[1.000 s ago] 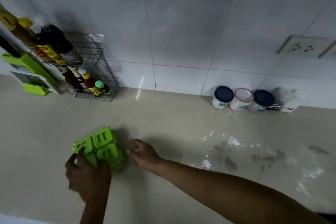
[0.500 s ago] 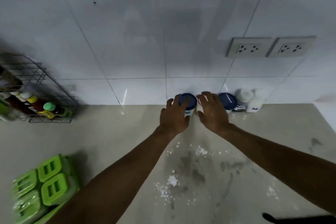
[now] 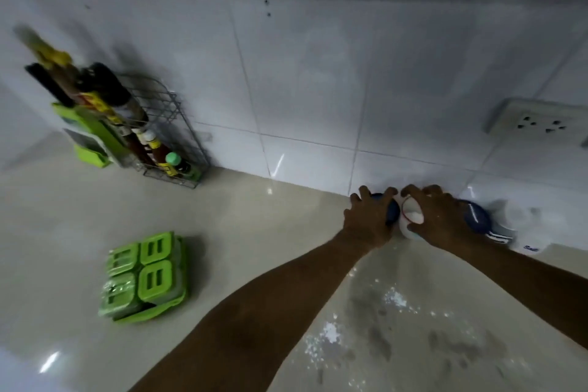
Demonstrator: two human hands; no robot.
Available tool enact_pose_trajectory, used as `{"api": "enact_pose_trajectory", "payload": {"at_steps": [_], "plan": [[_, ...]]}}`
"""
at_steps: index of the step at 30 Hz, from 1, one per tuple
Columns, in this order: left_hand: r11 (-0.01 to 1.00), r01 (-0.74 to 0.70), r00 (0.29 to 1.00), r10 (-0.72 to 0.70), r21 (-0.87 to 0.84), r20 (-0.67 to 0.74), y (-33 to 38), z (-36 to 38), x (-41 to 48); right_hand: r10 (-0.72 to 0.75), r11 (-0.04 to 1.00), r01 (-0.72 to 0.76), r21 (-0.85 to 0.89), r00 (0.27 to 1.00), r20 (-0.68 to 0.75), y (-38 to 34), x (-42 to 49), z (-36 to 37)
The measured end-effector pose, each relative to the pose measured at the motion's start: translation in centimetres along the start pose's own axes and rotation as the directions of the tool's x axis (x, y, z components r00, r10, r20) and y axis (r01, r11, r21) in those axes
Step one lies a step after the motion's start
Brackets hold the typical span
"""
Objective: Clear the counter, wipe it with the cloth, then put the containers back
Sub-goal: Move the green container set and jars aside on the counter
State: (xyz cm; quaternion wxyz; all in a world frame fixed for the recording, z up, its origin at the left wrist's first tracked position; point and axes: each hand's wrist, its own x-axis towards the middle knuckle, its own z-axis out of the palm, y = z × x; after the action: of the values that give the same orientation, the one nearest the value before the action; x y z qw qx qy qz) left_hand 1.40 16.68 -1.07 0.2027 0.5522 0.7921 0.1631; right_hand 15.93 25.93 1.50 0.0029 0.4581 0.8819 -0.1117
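Note:
Several small round containers stand in a row against the tiled wall. My left hand [image 3: 369, 219] is closed over the top of the blue-lidded jar [image 3: 393, 212] at the left end. My right hand [image 3: 439, 216] grips the white jar with the pink rim [image 3: 412, 215] beside it, and this jar is tilted. A second blue-lidded jar [image 3: 477, 218] and a white container [image 3: 521, 216] stay to the right. The green spice box [image 3: 144, 277] rests on the counter [image 3: 254, 232] at the left. White powder [image 3: 331, 332] and dark smears [image 3: 378, 337] lie in front of the jars.
A wire rack [image 3: 171, 134] with sauce bottles stands against the wall at the left, next to a green slicer [image 3: 92, 137]. A wall socket [image 3: 537, 124] sits above the jars at the right.
A second ago both hands were at the green spice box. They let it go, moved right to the jars at the wall, and now hold one jar each. The camera has swung.

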Motion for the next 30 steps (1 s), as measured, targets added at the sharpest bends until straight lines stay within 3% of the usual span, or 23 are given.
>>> {"api": "enact_pose_trajectory", "payload": {"at_steps": [4,12,19,30], "plan": [[0.995,0.097,0.993,-0.096,0.020,-0.074,-3.6,-2.5,-3.4,-0.021,0.997,0.023,0.075,0.999,-0.027,-4.9,-0.7,-0.6],[0.946,0.317,0.940,-0.304,0.064,-0.155,-15.0,-10.1,-15.0,-0.250,0.948,0.213,0.236,0.958,0.139,-20.7,-4.4,1.4],[0.889,0.453,0.884,-0.437,0.073,-0.163,-24.2,-15.2,-23.5,-0.397,0.905,0.359,0.230,0.906,0.148,-33.9,-6.5,5.0],[0.855,0.501,0.854,-0.462,0.133,-0.240,-28.9,-15.8,-25.0,-0.428,0.893,0.379,0.242,0.882,0.199,-38.4,-4.4,8.1]]}}
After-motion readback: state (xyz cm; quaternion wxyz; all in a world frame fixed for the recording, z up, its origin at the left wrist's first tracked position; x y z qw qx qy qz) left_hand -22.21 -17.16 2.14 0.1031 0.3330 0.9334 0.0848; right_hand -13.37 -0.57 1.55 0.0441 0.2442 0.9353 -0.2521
